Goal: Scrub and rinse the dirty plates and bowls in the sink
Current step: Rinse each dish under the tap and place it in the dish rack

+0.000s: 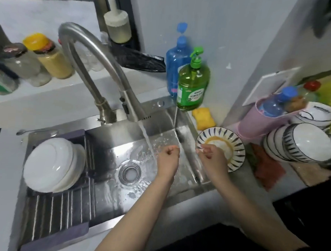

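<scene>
Striped bowl (221,148) on table right of sink (111,142), yellow residue ring inside, white centre. Left hand (168,159) fist-curled, holding nothing, beside water stream; right hand (212,157) curled over bowl, grip unclear.

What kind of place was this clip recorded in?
Most likely a home kitchen: a steel sink with its faucet running, dish soap bottle at the corner, stacked bowls on the counter.

The right hand (213,157) hides part of the striped bowl (221,148).
</scene>
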A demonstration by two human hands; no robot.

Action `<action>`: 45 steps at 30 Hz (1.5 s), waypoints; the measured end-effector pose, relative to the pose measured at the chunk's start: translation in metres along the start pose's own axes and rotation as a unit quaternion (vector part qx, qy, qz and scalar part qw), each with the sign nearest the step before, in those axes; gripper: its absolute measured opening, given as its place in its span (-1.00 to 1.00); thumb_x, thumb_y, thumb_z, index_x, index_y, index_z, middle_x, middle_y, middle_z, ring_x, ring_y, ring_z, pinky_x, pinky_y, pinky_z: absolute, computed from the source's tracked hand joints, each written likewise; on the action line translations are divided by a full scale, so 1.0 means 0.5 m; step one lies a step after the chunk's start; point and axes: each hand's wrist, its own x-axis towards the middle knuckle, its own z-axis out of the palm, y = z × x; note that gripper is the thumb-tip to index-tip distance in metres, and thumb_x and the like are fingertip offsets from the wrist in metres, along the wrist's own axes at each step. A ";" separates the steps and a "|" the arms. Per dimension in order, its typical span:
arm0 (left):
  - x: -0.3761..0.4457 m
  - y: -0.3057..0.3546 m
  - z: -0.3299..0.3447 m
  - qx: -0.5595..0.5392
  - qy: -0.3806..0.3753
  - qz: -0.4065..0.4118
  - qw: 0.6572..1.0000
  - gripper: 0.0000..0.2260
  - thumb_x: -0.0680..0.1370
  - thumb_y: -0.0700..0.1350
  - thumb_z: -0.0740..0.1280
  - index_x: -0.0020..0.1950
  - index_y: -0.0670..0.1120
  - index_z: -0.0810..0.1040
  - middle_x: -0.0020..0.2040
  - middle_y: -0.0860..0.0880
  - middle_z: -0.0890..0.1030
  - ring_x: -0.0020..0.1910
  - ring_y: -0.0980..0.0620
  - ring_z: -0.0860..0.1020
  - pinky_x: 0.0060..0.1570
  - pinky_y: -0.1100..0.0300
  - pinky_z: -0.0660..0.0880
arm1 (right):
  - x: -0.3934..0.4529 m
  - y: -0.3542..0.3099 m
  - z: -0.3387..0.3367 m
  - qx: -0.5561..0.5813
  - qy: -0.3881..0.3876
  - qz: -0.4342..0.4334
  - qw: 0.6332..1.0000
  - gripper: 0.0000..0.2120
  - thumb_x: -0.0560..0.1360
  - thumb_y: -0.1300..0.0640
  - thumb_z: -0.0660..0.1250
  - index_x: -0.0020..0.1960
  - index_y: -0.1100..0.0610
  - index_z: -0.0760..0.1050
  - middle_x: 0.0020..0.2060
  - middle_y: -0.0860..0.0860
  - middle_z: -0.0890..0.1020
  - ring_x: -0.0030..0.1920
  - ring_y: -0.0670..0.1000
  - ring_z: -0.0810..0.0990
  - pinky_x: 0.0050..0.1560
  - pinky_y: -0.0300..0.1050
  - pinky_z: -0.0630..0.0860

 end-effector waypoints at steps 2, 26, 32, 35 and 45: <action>0.009 -0.008 0.039 0.017 -0.010 -0.015 1.000 -0.83 0.60 -0.18 0.25 -0.18 -0.06 0.50 -0.23 0.00 0.53 -0.13 -0.02 0.51 -0.16 0.20 0.40 | 0.015 0.028 -0.027 -0.015 0.007 0.020 1.000 -0.75 0.51 0.08 0.37 0.16 0.12 0.51 0.04 0.03 0.54 -0.02 0.01 0.54 0.00 -0.10 0.49; 0.075 -0.047 0.126 0.012 0.023 -0.118 0.993 -0.85 0.51 -0.37 0.26 0.02 -0.26 0.58 -0.07 -0.24 0.65 -0.10 -0.24 0.64 -0.13 -0.14 0.63 | 0.100 0.128 -0.128 -0.079 0.060 0.032 0.995 -0.72 0.44 0.22 0.41 0.15 0.16 0.56 0.16 0.18 0.46 0.10 0.15 0.48 0.07 -0.23 0.33; 0.081 -0.017 -0.002 -0.069 0.076 -0.106 0.989 -0.88 0.54 -0.37 0.24 -0.02 -0.24 0.54 -0.13 -0.18 0.61 -0.24 -0.08 0.59 -0.41 0.17 0.60 | 0.102 0.047 -0.028 0.090 -0.065 -0.004 0.994 -0.48 0.52 0.33 0.28 0.43 0.06 0.29 0.29 0.06 0.49 0.22 0.04 0.52 0.21 0.08 0.51; 0.091 -0.012 -0.065 -0.093 0.097 -0.095 0.986 -0.90 0.54 -0.35 0.25 -0.10 -0.19 0.52 -0.10 -0.20 0.61 -0.22 -0.09 0.59 -0.45 0.22 0.56 | 0.107 0.007 0.029 0.151 -0.119 0.022 0.981 -0.44 0.54 0.40 0.20 0.47 0.06 0.22 0.30 0.05 0.50 0.27 0.02 0.50 0.24 0.08 0.49; 0.099 0.011 -0.209 -0.258 0.068 -0.126 0.956 -0.78 0.65 -0.07 0.16 0.17 -0.15 0.50 -0.08 -0.14 0.66 -0.22 -0.03 0.63 -0.31 0.17 0.59 | 0.129 -0.041 0.171 0.091 -0.242 0.055 0.965 -0.49 0.51 0.37 0.21 0.41 0.06 0.35 0.11 0.07 0.62 0.11 0.12 0.59 0.19 0.17 0.50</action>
